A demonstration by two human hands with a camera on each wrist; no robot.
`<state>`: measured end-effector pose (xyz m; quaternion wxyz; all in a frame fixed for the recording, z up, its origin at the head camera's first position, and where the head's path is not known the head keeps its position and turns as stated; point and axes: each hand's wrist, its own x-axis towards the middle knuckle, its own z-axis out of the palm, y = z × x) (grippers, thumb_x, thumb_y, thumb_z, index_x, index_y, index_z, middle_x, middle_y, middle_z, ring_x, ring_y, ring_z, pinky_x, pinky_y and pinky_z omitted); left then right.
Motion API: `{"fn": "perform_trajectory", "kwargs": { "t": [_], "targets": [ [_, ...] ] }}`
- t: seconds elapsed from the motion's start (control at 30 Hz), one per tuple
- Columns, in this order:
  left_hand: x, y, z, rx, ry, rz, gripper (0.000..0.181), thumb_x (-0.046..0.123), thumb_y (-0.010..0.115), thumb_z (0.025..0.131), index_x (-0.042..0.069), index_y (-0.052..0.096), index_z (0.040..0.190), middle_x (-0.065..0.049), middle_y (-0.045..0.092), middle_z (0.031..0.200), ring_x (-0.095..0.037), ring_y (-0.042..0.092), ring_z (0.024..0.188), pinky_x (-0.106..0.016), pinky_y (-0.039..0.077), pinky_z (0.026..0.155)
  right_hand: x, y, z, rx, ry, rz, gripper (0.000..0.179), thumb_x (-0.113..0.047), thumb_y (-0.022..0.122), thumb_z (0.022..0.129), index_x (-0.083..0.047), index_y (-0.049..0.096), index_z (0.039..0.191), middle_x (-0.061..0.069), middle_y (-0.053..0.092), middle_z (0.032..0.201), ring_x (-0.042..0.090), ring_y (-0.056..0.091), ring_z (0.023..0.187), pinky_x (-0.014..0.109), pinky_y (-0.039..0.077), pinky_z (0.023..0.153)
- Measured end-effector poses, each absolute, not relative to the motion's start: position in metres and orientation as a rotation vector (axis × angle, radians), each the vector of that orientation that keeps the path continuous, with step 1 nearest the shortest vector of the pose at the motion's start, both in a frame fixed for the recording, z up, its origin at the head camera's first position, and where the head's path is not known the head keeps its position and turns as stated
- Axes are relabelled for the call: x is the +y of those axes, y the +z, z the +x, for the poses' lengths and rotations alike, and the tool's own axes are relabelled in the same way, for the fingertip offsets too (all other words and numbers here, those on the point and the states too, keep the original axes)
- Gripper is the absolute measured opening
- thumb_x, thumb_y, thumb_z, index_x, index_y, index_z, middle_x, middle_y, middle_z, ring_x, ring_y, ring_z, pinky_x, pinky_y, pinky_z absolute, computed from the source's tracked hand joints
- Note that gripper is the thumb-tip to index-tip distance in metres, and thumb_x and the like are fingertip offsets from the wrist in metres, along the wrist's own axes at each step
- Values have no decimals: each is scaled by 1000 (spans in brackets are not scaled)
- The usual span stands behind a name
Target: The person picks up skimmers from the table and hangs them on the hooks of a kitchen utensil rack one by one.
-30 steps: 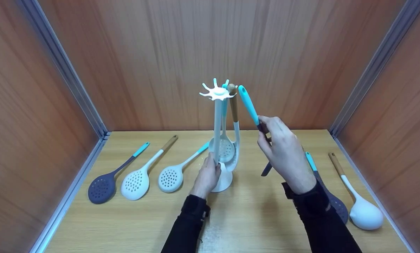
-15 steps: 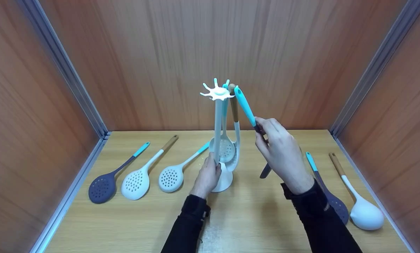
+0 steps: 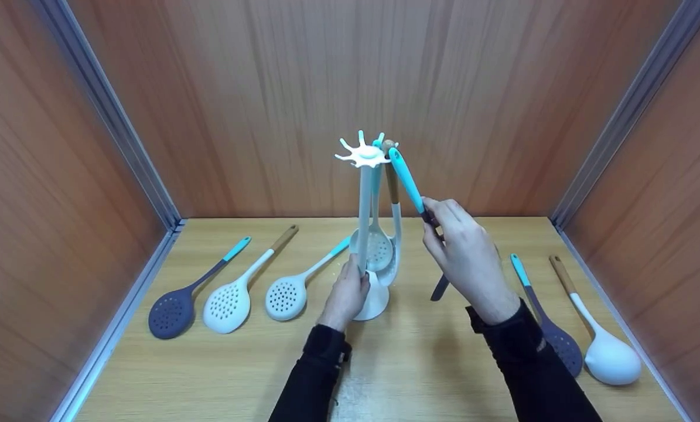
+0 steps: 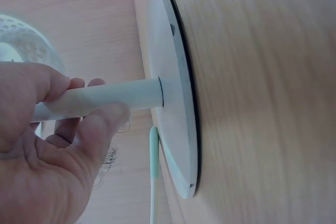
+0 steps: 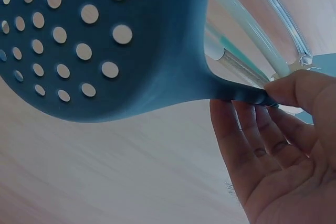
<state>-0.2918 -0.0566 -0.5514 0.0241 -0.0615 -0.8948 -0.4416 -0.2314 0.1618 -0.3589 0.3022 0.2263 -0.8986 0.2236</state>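
Counting the utensils gives 8: 5 on the table (image 3: 408, 363), 2 on the rack (image 3: 365, 205) and 1 in the right hand (image 3: 465, 255). Left of the rack lie 3 skimmers: a dark skimmer (image 3: 171, 314), a wood-handled skimmer (image 3: 226, 308) and a pale skimmer (image 3: 285, 298). At the right lie 1 slotted dark turner (image 3: 562, 346) and 1 ladle (image 3: 612, 358). The rack carries 1 hung skimmer (image 3: 379, 249) and 1 wood-handled utensil (image 3: 394, 217).

The left hand (image 3: 345, 296) is closed around the rack's pole, low down and above the base (image 3: 373, 302); the rack stands upright. The right hand is raised to the right of the rack, thumb and fingers pinching the neck of the held skimmer. Its turquoise handle (image 3: 407, 179) tilts up and left, the tip beside the crown (image 3: 368, 155), overlapping the wooden handle in the head view. Contact with a hook cannot be told.

The right wrist view shows the broad, perforated head (image 5: 100, 40) of the held skimmer, mostly hidden by the hand in the head view. It also shows the thumb above the neck and 4 fingers below. The left wrist view shows the thumb and fingers on opposite sides of the pole and the base flat on the table.
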Motion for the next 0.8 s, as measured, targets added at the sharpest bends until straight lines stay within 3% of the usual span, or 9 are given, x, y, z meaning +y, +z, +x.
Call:
{"fn": "perform_trajectory", "kwargs": {
  "t": [0.3,0.53,0.8],
  "targets": [
    [-57,-552,-291,-2765,-1364,-203,39,7,58,121,4,47,159,-31,64,160,-49,70,148,-64,65,117,159,-362,-232,-2392,589,606,38,-2,75,112,3,72,150,19,79,121,32,85,108,43,76,85],
    [-59,-554,-290,-2713,-1286,-286,35,0,62,117,-1,49,150,-34,69,146,-45,78,122,-59,70,95,157,-367,-233,-2392,582,623,37,-2,74,112,1,73,149,16,78,119,29,84,108,38,75,82],
    [-56,-550,-292,-2774,-1350,-182,36,4,61,119,4,50,154,-30,67,153,-45,73,141,-62,67,112,155,-371,-236,-2421,604,627,39,-1,75,112,2,70,151,17,78,123,30,85,111,40,76,85]
  ]
}}
